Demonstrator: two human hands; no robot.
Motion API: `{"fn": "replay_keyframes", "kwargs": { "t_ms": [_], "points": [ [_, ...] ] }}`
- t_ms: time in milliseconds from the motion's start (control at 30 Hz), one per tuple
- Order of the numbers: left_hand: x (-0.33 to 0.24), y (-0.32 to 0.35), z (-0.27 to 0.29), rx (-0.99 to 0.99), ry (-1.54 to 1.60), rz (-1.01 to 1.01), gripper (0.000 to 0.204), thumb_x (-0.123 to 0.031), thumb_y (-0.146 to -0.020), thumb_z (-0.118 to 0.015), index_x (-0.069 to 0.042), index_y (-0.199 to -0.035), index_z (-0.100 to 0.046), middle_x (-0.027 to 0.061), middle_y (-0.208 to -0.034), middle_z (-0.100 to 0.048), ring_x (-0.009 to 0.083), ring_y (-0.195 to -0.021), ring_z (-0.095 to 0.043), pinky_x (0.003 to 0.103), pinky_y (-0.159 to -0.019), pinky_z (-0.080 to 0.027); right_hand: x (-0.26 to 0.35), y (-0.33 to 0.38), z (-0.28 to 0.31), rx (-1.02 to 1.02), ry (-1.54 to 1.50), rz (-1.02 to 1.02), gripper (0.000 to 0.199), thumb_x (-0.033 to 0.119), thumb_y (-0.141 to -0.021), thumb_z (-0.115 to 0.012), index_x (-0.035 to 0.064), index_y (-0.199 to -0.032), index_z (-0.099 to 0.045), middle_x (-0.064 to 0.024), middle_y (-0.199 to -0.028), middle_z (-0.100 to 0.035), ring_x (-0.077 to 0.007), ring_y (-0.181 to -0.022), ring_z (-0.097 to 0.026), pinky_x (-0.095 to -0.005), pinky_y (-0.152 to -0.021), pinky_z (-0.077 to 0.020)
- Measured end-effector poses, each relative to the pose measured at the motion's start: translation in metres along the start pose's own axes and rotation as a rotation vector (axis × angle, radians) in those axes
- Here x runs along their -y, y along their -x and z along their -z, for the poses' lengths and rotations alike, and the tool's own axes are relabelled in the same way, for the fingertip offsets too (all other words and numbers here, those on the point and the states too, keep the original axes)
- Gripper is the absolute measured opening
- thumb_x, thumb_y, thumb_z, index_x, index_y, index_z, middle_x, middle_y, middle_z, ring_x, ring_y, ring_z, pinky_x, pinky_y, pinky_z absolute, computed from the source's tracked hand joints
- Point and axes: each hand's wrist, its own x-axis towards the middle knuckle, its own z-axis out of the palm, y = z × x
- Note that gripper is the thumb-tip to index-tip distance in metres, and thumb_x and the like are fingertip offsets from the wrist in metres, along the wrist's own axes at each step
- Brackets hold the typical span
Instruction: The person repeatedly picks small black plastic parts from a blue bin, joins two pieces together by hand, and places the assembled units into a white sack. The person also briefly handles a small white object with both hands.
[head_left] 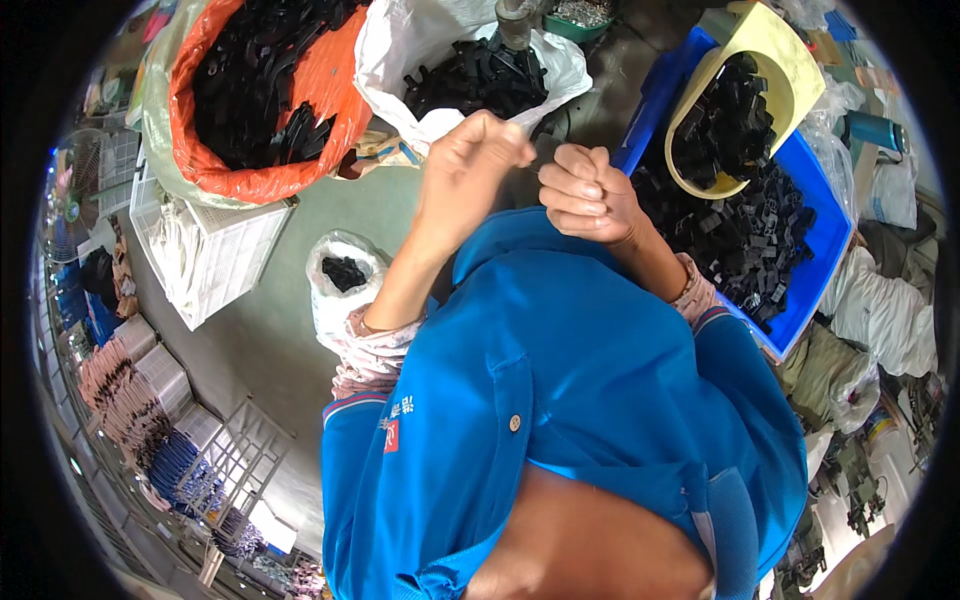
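Note:
In front of my chest, my left hand [466, 172] is closed in a pinch, its fingertips slightly smeared by motion. Close to its right, my right hand [590, 195] is curled with the thumb over the fingers. A tiny dark bit shows in the gap between them; what either one grips is too small to name. Just beyond both hands, a white plastic bag [378, 62] stands open, holding black plastic pieces [475, 82]. To the right, a yellow scoop-shaped container [797, 85] with small black parts [735, 120] rests in a blue bin [822, 178] of similar parts.
At the far left an orange-lined sack [335, 85] holds long black pieces. Below it stands a white perforated crate [225, 245]. A small white bag [325, 300] sits by my left forearm. A green tray [578, 28] of small metal pieces lies at the back.

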Motion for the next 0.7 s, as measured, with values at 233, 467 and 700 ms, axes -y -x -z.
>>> {"fn": "replay_keyframes", "kwargs": {
  "t_ms": [233,467,700],
  "points": [
    [-0.007,0.005,-0.027,0.202,-0.090,-0.101,0.022,-0.008,-0.089,-0.069,0.000,-0.109,-0.064,0.0071,-0.110,-0.064,0.0137,-0.102,-0.059,0.029,-0.092,-0.045,-0.008,0.004,-0.006,0.019,-0.058,-0.086,0.022,0.028,-0.088,-0.065,0.0080,-0.079,-0.062,-0.0017,-0.058,-0.052,-0.0118,-0.047,-0.049,-0.0227,-0.039,-0.0392],
    [-0.009,0.006,-0.043,0.193,0.016,-0.055,0.014,-0.004,-0.088,-0.068,0.000,-0.100,-0.065,0.0073,-0.099,-0.067,0.0129,-0.097,-0.061,0.027,-0.089,-0.045,-0.014,0.009,0.021,0.025,0.002,-0.119,0.040,0.041,-0.075,-0.081,0.0106,-0.067,-0.057,0.0028,-0.050,-0.049,-0.0095,-0.042,-0.047,-0.0218,-0.038,-0.0371],
    [-0.010,0.006,-0.044,0.155,0.167,0.150,0.010,-0.006,-0.087,-0.070,-0.001,-0.091,-0.063,0.0027,-0.087,-0.065,0.0072,-0.083,-0.059,0.022,-0.077,-0.046,-0.011,-0.001,0.015,0.054,0.082,-0.167,0.040,0.039,-0.075,-0.081,0.0092,-0.066,-0.056,0.0013,-0.049,-0.049,-0.0087,-0.039,-0.046,-0.0195,-0.035,-0.0362]
  ]
}}
